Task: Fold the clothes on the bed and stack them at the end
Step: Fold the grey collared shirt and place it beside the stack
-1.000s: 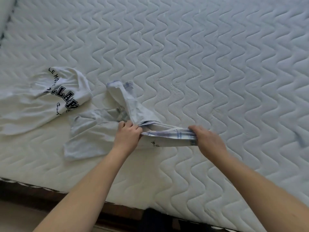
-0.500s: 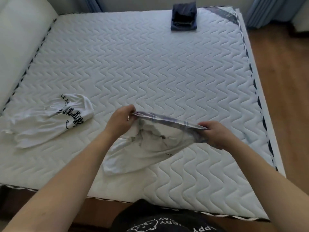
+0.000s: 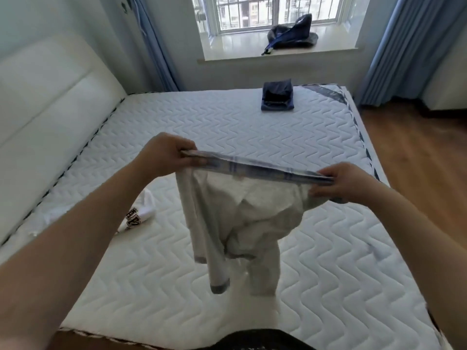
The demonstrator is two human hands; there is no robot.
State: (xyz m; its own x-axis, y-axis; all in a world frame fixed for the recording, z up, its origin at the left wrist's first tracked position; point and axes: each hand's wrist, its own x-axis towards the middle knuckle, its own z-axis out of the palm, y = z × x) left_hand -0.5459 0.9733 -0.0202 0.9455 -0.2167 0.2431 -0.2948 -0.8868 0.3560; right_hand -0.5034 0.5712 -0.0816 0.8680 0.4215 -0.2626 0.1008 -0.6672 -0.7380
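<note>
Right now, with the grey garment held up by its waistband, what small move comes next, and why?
Probably lower the grey trousers flat onto the mattress to start folding: the left hand and right hand pinch the plaid waistband taut, and the legs hang twisted just above the bed.

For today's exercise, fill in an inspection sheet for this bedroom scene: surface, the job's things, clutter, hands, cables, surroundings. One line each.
Surface: quilted white mattress, bare, no sheet.
Job's things: grey trousers held up by the striped waistband, legs hanging to the mattress; white shirt crumpled at the left; folded navy garment at the far end.
Clutter: dark bag on the windowsill.
Hands: left hand and right hand each pinch one end of the waistband.
Cables: nothing seen.
Surroundings: white headboard at left, window, blue curtains, wooden floor at right.
</note>
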